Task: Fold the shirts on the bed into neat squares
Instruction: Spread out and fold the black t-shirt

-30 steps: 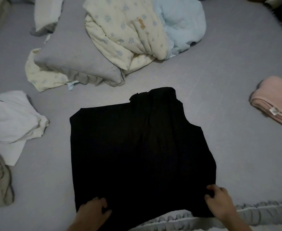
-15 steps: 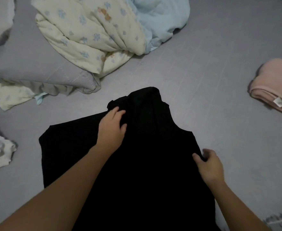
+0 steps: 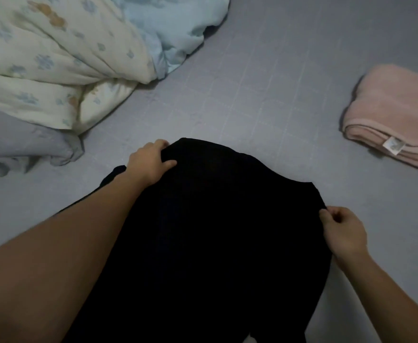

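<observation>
Grey bed w/ black shirt mid-fold, gripped at two points.

Shirt is spread at centre of bed, nearest the person. Its far edge is gripped by left hand, fingers curled over the cloth; right edge is pinched by right hand. Vs 1 s ago, both hands have been moved up from the near hem, and left has gone further than 0.5 s ago. Next fold probably being set up; no square yet. Pink towel is seen folded at right, rumpled quilt top left.
</observation>
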Demonstrator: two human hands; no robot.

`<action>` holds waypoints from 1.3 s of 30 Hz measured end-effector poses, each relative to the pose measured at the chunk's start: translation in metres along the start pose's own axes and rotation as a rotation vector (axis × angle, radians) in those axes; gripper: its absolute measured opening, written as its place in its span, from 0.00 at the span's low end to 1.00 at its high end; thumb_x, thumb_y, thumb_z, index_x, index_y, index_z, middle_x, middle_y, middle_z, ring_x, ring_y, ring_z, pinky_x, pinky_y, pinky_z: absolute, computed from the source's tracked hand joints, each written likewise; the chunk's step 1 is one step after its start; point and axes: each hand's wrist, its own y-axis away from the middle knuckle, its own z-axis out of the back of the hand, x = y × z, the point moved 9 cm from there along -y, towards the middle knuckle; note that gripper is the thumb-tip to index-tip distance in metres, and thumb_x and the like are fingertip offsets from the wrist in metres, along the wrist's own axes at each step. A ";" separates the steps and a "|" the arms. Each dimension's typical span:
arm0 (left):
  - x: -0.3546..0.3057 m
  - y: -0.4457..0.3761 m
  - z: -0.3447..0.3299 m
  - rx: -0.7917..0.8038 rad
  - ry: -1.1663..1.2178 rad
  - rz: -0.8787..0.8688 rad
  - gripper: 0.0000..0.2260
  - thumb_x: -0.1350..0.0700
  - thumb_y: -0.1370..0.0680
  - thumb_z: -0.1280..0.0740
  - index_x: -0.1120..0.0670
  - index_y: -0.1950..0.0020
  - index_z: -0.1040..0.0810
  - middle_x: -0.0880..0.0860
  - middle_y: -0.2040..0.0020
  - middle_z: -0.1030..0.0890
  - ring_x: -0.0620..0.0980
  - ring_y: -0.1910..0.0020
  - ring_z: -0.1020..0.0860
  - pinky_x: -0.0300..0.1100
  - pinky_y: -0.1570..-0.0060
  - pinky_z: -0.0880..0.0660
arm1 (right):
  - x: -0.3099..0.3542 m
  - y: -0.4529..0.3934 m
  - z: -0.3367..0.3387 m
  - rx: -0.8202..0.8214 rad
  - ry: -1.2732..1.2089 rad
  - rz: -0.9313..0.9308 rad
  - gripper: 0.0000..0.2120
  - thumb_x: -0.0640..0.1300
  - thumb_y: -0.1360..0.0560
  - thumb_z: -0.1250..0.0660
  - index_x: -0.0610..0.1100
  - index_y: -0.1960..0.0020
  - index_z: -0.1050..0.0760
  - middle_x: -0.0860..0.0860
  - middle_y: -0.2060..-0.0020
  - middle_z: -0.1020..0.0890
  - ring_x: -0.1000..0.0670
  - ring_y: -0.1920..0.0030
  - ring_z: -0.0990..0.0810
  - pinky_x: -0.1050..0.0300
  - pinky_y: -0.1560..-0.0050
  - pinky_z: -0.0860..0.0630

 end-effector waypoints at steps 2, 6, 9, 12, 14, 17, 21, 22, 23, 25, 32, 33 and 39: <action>-0.006 -0.006 -0.006 0.061 -0.013 -0.005 0.21 0.48 0.23 0.31 0.52 0.32 0.30 0.56 0.39 0.22 0.58 0.42 0.23 0.51 0.43 0.27 | -0.002 -0.003 -0.008 0.046 -0.067 -0.012 0.11 0.54 0.22 0.34 0.46 0.50 0.22 0.52 0.58 0.19 0.48 0.55 0.20 0.56 0.53 0.30; -0.024 -0.020 -0.007 0.144 0.294 0.003 0.17 0.46 0.25 0.28 0.47 0.41 0.28 0.46 0.51 0.23 0.44 0.55 0.24 0.37 0.60 0.30 | 0.013 -0.011 -0.025 0.090 -0.160 -0.007 0.13 0.58 0.24 0.32 0.48 0.52 0.23 0.52 0.59 0.18 0.52 0.59 0.20 0.58 0.61 0.28; -0.038 -0.027 -0.005 0.155 0.404 0.032 0.15 0.45 0.24 0.29 0.51 0.42 0.24 0.48 0.49 0.22 0.48 0.52 0.22 0.40 0.52 0.29 | 0.026 -0.018 -0.036 0.113 -0.193 0.009 0.10 0.51 0.23 0.32 0.45 0.58 0.22 0.47 0.63 0.18 0.48 0.63 0.20 0.58 0.65 0.29; -0.046 -0.022 0.006 0.110 0.568 0.001 0.04 0.53 0.22 0.30 0.53 0.53 0.20 0.52 0.57 0.18 0.50 0.59 0.19 0.41 0.58 0.25 | 0.031 -0.014 -0.034 0.107 -0.265 0.023 0.08 0.48 0.23 0.32 0.45 0.59 0.21 0.51 0.68 0.19 0.52 0.68 0.21 0.60 0.69 0.29; -0.043 -0.013 0.025 0.064 0.628 -0.039 0.03 0.57 0.22 0.32 0.52 0.55 0.22 0.51 0.61 0.19 0.46 0.63 0.20 0.40 0.61 0.25 | 0.038 -0.007 -0.026 0.119 -0.289 0.070 0.08 0.47 0.23 0.32 0.47 0.61 0.22 0.54 0.71 0.19 0.57 0.71 0.22 0.63 0.71 0.29; -0.024 0.009 0.065 -0.024 0.607 -0.069 0.10 0.66 0.24 0.35 0.51 0.57 0.24 0.52 0.63 0.21 0.44 0.68 0.24 0.36 0.67 0.27 | 0.069 0.011 -0.009 0.140 -0.321 0.162 0.07 0.45 0.23 0.32 0.51 0.60 0.20 0.56 0.68 0.17 0.58 0.69 0.20 0.63 0.68 0.27; -0.007 0.061 0.115 0.103 0.452 -0.136 0.16 0.75 0.31 0.38 0.52 0.61 0.27 0.54 0.65 0.24 0.50 0.66 0.26 0.43 0.63 0.27 | 0.146 0.054 0.012 0.215 -0.351 0.354 0.10 0.41 0.23 0.31 0.55 0.58 0.17 0.56 0.65 0.16 0.59 0.66 0.19 0.69 0.66 0.26; -0.004 0.078 0.124 0.197 0.454 -0.129 0.15 0.74 0.31 0.36 0.52 0.58 0.25 0.52 0.65 0.24 0.51 0.66 0.26 0.44 0.63 0.28 | 0.168 0.068 0.017 0.240 -0.337 0.408 0.10 0.41 0.24 0.31 0.55 0.58 0.17 0.56 0.63 0.15 0.59 0.65 0.19 0.70 0.64 0.25; -0.001 0.097 0.131 0.308 0.477 -0.110 0.14 0.70 0.32 0.34 0.52 0.54 0.24 0.51 0.65 0.23 0.50 0.67 0.26 0.43 0.65 0.29 | 0.190 0.082 0.023 0.254 -0.318 0.462 0.10 0.41 0.24 0.31 0.56 0.57 0.17 0.56 0.62 0.15 0.60 0.63 0.19 0.70 0.63 0.25; 0.006 0.136 0.148 0.505 0.488 -0.044 0.13 0.60 0.34 0.29 0.50 0.50 0.20 0.50 0.64 0.20 0.48 0.67 0.24 0.41 0.68 0.30 | 0.233 0.109 0.039 0.248 -0.286 0.558 0.11 0.41 0.25 0.31 0.58 0.58 0.18 0.59 0.63 0.16 0.62 0.63 0.20 0.71 0.61 0.27; 0.065 0.229 0.315 -0.002 0.548 -0.101 0.05 0.51 0.23 0.30 0.47 0.56 0.15 0.49 0.61 0.15 0.41 0.65 0.19 0.32 0.63 0.23 | 0.373 0.217 0.099 0.192 -0.230 0.810 0.03 0.54 0.31 0.32 0.61 0.61 0.20 0.62 0.66 0.18 0.63 0.64 0.22 0.68 0.61 0.26; 0.078 0.244 0.342 -0.139 0.593 -0.118 0.06 0.54 0.21 0.31 0.47 0.56 0.15 0.48 0.59 0.15 0.38 0.64 0.20 0.29 0.62 0.25 | 0.388 0.232 0.106 0.175 -0.222 0.841 0.03 0.55 0.31 0.31 0.62 0.62 0.20 0.63 0.67 0.19 0.64 0.65 0.22 0.70 0.63 0.28; 0.127 0.347 0.413 -0.494 0.541 -0.234 0.09 0.57 0.20 0.33 0.42 0.54 0.19 0.42 0.62 0.18 0.30 0.64 0.23 0.22 0.62 0.30 | 0.421 0.325 0.121 0.176 -0.163 1.002 0.03 0.55 0.30 0.30 0.58 0.60 0.19 0.59 0.66 0.18 0.60 0.66 0.21 0.64 0.64 0.23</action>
